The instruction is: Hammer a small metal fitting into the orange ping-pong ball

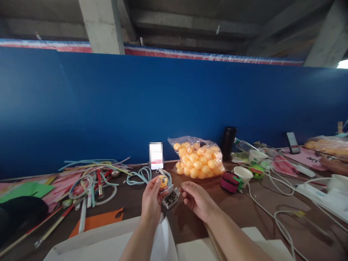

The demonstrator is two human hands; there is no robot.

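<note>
Between the thumb and fingers of my left hand [152, 198] is an orange ping-pong ball [163, 181] with a small shiny spot on its face. My right hand [198, 198] is pinched closed to the right of it, and what its fingertips hold, if anything, is too small to make out. Below and between the hands sits an open small box [171, 198] full of little dark metal pieces. Behind them a clear plastic bag [199, 157] bulges with many more orange balls. A phone [156, 156] with a lit screen stands upright against the blue partition.
Tubes, strips and coloured paper [96, 181] clutter the left side, with an orange sheet [95, 222] nearer me. White paper [108, 241] lies in front. To the right are a maroon pouch [230, 182], paper cups [243, 174], a black bottle [228, 143] and white cables [261, 203].
</note>
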